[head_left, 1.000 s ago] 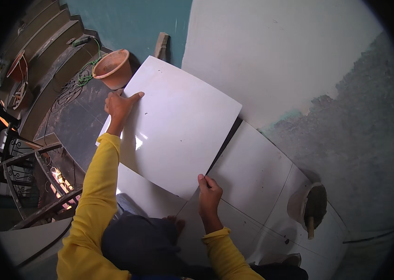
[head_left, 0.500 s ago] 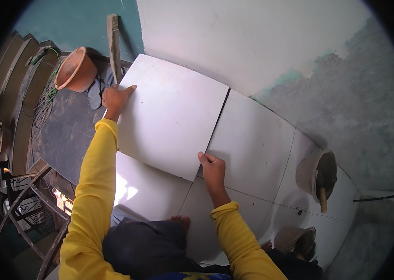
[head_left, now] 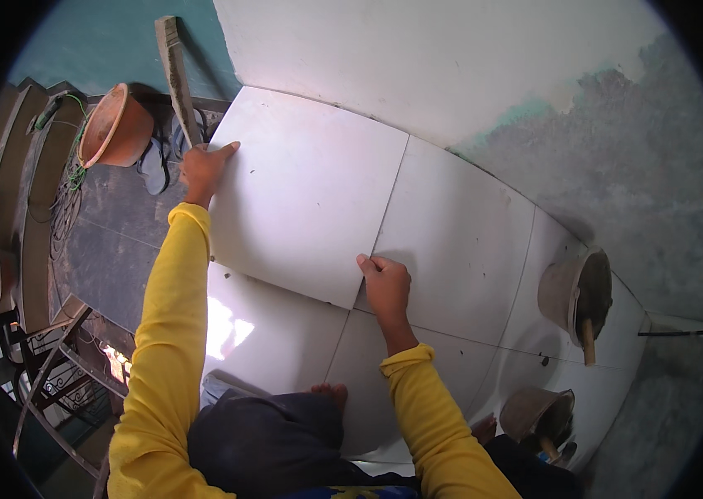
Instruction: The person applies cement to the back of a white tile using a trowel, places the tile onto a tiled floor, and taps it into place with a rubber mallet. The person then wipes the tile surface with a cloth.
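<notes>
One held tile [head_left: 306,195], square and white (its face bore small dark specks), lay right of one orange bucket [head_left: 130,131]. The left hand [head_left: 203,170] gripped the edge nearest that bucket; the right hand [head_left: 386,283] pinched the opposite edge. Two grey buckets [head_left: 558,291] stood well apart from the orange bucket, two sandals [head_left: 153,169] just beside it.

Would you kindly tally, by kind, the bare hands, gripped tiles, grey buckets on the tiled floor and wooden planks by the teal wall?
Left hand and right hand: 2
White tile: 1
Grey buckets: 2
Wooden plank: 1
Total: 6
</notes>
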`<action>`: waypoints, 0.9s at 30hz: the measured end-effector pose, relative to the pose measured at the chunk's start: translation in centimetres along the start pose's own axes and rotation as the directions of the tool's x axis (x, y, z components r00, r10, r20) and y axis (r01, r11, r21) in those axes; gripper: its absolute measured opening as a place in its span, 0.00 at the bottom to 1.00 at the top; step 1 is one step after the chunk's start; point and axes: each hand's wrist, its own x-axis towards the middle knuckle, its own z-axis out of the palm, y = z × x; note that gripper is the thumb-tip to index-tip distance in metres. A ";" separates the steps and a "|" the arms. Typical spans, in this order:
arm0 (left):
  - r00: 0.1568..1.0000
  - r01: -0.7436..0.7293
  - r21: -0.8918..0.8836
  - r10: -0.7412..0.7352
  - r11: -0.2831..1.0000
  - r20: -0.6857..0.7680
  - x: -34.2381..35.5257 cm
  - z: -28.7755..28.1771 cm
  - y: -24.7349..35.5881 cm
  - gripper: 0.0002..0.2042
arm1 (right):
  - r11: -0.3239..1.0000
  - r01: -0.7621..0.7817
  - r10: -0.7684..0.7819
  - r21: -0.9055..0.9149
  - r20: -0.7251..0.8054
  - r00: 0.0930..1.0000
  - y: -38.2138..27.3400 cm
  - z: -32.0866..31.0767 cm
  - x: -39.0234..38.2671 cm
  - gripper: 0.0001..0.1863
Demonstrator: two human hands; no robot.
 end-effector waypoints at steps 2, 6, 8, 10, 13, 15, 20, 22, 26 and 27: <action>1.000 0.008 -0.022 -0.008 1.000 0.003 0.4 0.2 -0.1 0.45 | 0.999 -0.008 0.008 -0.035 -0.001 1.000 -0.1 0.0 0.2 0.21; 0.999 0.020 -0.040 -0.018 0.999 0.032 0.8 0.4 -0.3 0.45 | 1.000 -0.029 0.028 -0.012 -0.007 1.000 -0.2 0.2 0.2 0.20; 0.999 0.017 -0.046 -0.016 0.999 0.033 0.9 0.5 -0.4 0.44 | 1.000 -0.016 0.017 0.012 -0.044 0.999 -0.1 0.5 0.0 0.19; 1.000 0.016 -0.044 -0.015 0.999 0.023 0.9 0.5 -0.4 0.44 | 0.999 0.000 0.005 0.050 -0.093 0.996 0.0 0.8 -0.1 0.18; 0.999 0.025 -0.027 -0.024 0.999 0.034 0.9 0.4 -0.3 0.45 | 0.997 0.014 -0.002 0.082 -0.144 0.990 0.2 1.1 -0.2 0.19; 0.997 0.053 -0.010 -0.052 0.999 0.052 0.9 0.3 -0.4 0.44 | 0.998 -0.042 0.049 0.055 -0.116 0.992 0.3 1.1 -0.3 0.21; 0.998 0.046 -0.080 -0.041 0.996 0.056 1.3 0.8 -0.9 0.42 | 0.997 -0.052 0.059 0.065 -0.111 0.992 0.2 0.8 -0.2 0.21; 0.996 0.048 -0.176 -0.034 0.983 0.081 1.4 1.1 -1.3 0.40 | 0.999 -0.024 0.027 0.026 -0.107 0.994 0.1 0.7 -0.1 0.20; 0.999 -0.026 -0.106 0.030 0.994 0.039 1.7 0.7 -1.6 0.37 | 1.000 0.000 -0.001 -0.026 -0.044 0.999 -0.3 0.4 0.1 0.19; 0.997 0.023 -0.228 -0.005 0.973 0.080 1.6 0.5 -1.6 0.35 | 0.999 -0.018 0.017 -0.047 -0.020 1.000 -0.3 0.4 0.2 0.19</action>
